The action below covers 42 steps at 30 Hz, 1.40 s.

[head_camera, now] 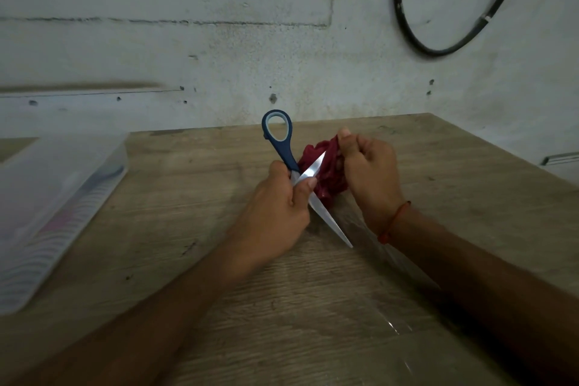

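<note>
The crumpled dark-red bundle [329,180] hangs just above the middle of the wooden table [163,191]. The right hand [369,172] pinches its top between thumb and curled fingers, probably to stretch a fold for cutting. The left hand [275,207] grips the blue-handled scissors [285,153] near the pivot, their parted blades against the bundle. A clear plastic box [47,197] lies well to the left.

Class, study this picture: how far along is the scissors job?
Done: scissors and red material are picked up, blades spread. In hand: the left hand grips the scissors near the pivot, the right hand pinches the material. Left: no cut piece shows on the table, so cutting likely remains.
</note>
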Motion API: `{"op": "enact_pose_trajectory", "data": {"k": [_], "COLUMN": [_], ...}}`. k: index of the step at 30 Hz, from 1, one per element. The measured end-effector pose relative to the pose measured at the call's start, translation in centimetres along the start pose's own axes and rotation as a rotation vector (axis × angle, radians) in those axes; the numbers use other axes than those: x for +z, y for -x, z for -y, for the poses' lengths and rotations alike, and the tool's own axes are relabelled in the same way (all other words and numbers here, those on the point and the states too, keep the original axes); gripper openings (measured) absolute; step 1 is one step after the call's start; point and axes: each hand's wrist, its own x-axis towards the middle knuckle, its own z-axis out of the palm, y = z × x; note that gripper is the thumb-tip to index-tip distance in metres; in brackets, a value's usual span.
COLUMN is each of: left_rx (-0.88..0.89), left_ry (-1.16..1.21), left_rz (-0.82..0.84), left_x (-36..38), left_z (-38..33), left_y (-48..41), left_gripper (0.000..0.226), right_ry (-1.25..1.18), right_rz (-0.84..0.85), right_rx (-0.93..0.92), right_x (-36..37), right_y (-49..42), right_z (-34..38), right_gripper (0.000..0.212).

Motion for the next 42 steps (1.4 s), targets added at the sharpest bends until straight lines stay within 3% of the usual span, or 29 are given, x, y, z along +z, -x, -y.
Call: {"op": "enact_pose_trajectory", "data": {"k": [4,6,9,13,17,21,24,27,30,33,35,39,42], "left_rx": [-0.007,-0.016,-0.021,0.018,-0.027,-0.017,0.005,0.044,0.129,0.177,0.176,0.167,0.154], "left_ry": [-0.026,-0.033,-0.047,-0.080,-0.048,-0.047,-0.017,-0.004,0.034,0.054,0.027,-0.100,-0.118], "left_rz": [-0.017,-0.009,0.007,0.017,-0.011,-0.042,-0.111,-0.208,-0.350,-0.407,-0.353,-0.093,-0.038], "left_x": [0.1,0.2,0.2,0.5,0.3,0.2,0.1,-0.1,-0.4,-0.6,-0.5,-0.6,-0.8], "left_z": [0.0,0.0,0.1,-0.1,0.1,0.0,0.0,0.2,0.1,-0.1,0.0,-0.1,0.0], "left_y": [0.0,-0.1,-0.1,0.4,0.4,0.5,0.6,0.6,0.8,1.0,1.0,0.9,0.7], "left_gripper": [0.021,0.022,0.025,0.025,0.025,0.023,0.020,0.019,0.018,0.016,0.018,0.019,0.018], "right_ry": [-0.374,-0.480,-0.512,-0.440,-0.368,-0.346,-0.197,-0.013,0.265,0.285,0.167,-0.178,-0.283], "right_rz": [0.200,0.214,0.148,-0.097,-0.073,0.205,0.281,0.307,0.344,0.238,0.123,0.001,-0.173], "right_rx": [0.253,0.330,0.407,0.441,0.375,0.328,0.247,0.090,-0.223,-0.328,-0.215,0.069,0.199], "right_x": [-0.8,-1.2,-1.6,-3.7,-5.4,-5.4,-5.5,-6.1,-6.4,-6.2,-6.3,-6.5,-7.2], "right_y": [0.4,0.6,0.0,-2.0,-2.4,-2.3,-2.3,-2.6,-3.0,-3.0,-3.0,-3.2,-4.1], "right_z": [1.0,1.2,1.1,0.7,-0.7,-0.5,-0.5,-0.3,0.2,0.4,0.2,-0.1,-0.5], "right_gripper": [0.032,0.024,0.020,0.019,0.019,0.016,0.010,0.010,0.018,0.016,0.013,0.019,0.020]}}
